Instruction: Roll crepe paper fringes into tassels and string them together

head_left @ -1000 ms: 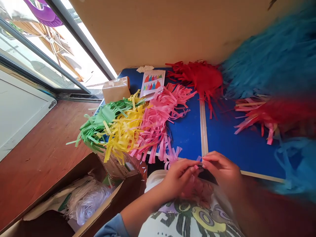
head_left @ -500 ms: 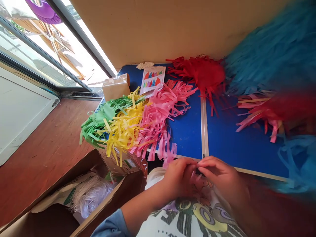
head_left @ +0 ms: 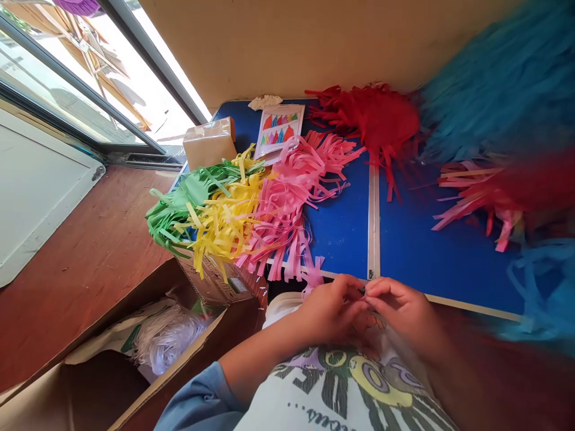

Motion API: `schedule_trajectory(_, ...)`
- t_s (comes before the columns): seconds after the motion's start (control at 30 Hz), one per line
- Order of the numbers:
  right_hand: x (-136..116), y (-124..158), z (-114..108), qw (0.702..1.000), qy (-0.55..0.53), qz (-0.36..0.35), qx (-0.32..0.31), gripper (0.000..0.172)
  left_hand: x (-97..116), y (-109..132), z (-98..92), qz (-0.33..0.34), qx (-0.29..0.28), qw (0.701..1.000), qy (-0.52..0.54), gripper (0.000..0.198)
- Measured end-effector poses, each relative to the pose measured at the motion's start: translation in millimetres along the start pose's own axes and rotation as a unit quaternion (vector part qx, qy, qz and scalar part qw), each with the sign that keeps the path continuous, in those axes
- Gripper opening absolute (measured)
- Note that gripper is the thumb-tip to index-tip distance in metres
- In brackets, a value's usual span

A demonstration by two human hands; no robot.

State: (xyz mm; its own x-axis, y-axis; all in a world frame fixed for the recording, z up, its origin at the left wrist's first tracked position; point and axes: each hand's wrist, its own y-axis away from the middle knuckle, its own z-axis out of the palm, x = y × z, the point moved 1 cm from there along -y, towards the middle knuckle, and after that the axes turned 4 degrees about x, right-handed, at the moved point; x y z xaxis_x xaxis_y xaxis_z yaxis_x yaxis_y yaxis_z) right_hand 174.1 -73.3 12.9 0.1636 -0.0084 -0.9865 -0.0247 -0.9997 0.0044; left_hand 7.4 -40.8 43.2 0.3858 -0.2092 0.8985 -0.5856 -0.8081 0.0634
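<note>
Closely above our printed shirt (head_left: 359, 401), our two hands meet at the fingertips. Our right hand (head_left: 406, 308) has a narrow grip, thumb and index finger pinched on a small piece (head_left: 362, 291) too covered to identify; our left hand (head_left: 332, 308) curls beside it, and whether its grip holds anything we cannot tell. For work this fine, we do well to keep the left hand steady, let only the right fingertips move, and angle the piece so that we can see it. We should also keep the pink strips (head_left: 311, 276) behind the left hand out of our fingers, since thin strips could easily snag or tear.

Farther off, on the blue desk (head_left: 336, 233), lie pink fringe (head_left: 287, 197), yellow fringe (head_left: 233, 209) and green fringe (head_left: 188, 197), with a leaflet (head_left: 278, 129) behind.

Compared with half a second ago, our left thumb and index finger stand farther apart, and the fingertips meet slightly higher in view. The desk and fringes sit higher too, so our head has probably tipped; their arrangement looks unchanged.
</note>
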Motion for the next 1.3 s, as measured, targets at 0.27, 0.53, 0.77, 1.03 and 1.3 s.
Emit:
schedule_trajectory(0.27, 7.8, 5.9, 2.5, 0.998, 0.025, 0.036, 0.035, 0.022, -1.6, -3.8, -3.2, -0.016, -0.022, 0.994, -0.108, 0.018)
schedule_trajectory(0.53, -12.3, 8.7, -0.8, 0.983, 0.181, -0.01, -0.038, 0.016, -2.0, -6.5, -2.6, -0.023, -0.066, 0.995, -0.073, 0.012)
schedule_trajectory(0.77, -27.8, 12.8, -1.2, 0.974, 0.211, -0.055, 0.065, 0.015, -4.5, -9.1, -6.5, 0.043, -0.072, 0.992, -0.096, 0.019)
schedule_trajectory(1.03, -37.5, 17.7, 1.4, 0.973, 0.212, -0.038, 0.086, 0.018, -6.8, -8.2, -3.6, 0.054, -0.063, 0.989, -0.121, 0.017)
schedule_trajectory(1.3, -32.3, 13.4, 7.0, 0.975, 0.219, -0.017, 0.024, 0.017, -9.1, -4.9, -1.1, 0.044, -0.06, 0.991, -0.11, 0.017)
